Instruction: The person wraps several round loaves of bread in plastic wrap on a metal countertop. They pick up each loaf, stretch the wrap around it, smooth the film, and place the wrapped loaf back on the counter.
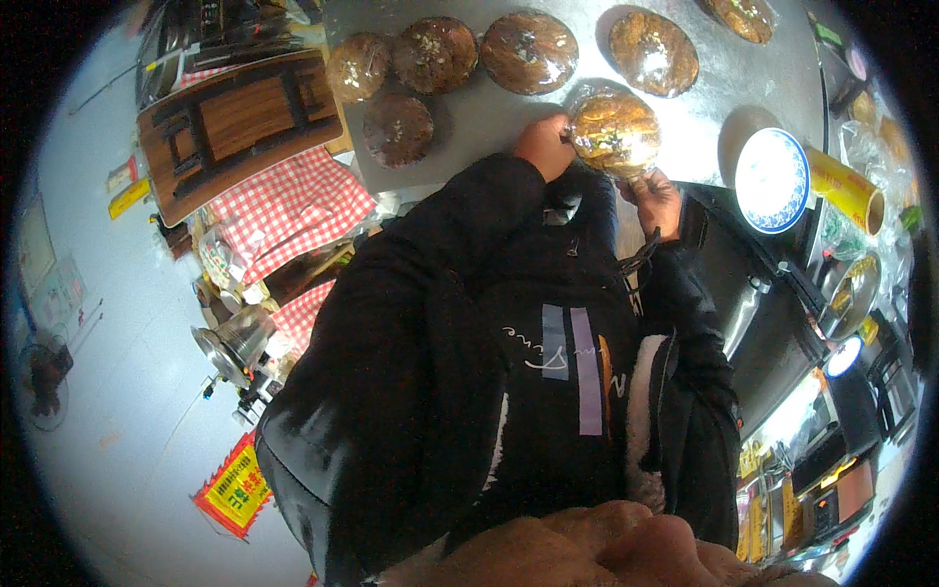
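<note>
Cling film covers a round dish of brown food with pale bits on top (pixel 614 132), at the near edge of the metal tabletop. My left hand (pixel 545 147) grips its left rim, fingers closed. At its lower right edge, my right hand (pixel 655 203) has its fingers pinched together on the rim or the film; which of the two I cannot tell. Glare on the film hides part of the food. Just beyond my hands lie similar wrapped dishes, one in the middle (pixel 529 53) and another to the right (pixel 653 55).
More wrapped dishes (pixel 435 55) cluster at the left of the metal table (pixel 469 127). A blue-rimmed white bowl (pixel 773 181) and a yellow film roll (pixel 846 191) are at the right. To the left are a wooden board (pixel 240 127) and red checked cloth (pixel 284 210).
</note>
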Tool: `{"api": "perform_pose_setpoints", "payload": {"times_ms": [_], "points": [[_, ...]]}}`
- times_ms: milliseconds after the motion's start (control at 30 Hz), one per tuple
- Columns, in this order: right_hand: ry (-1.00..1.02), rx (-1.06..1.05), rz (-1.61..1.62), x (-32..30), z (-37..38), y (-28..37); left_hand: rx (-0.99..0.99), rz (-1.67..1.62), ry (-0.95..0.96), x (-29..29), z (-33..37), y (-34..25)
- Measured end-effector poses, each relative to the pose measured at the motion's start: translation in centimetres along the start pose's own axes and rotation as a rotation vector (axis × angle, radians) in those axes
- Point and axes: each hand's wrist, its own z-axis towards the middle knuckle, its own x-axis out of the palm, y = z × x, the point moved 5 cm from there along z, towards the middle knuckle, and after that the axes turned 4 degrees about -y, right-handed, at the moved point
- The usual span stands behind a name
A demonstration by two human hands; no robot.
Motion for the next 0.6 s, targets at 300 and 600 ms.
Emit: {"api": "perform_pose_setpoints", "payload": {"times_ms": [300, 600], "points": [[0.016, 0.031, 0.040, -1.7, 0.8, 0.7, -0.009, 0.088, -0.026, -0.9, 0.6, 0.3], [-0.003, 0.099, 0.101, -0.1, 0.0, 8.3, -0.542, -1.039, 0.113, -1.1, -1.1, 0.8]]}}
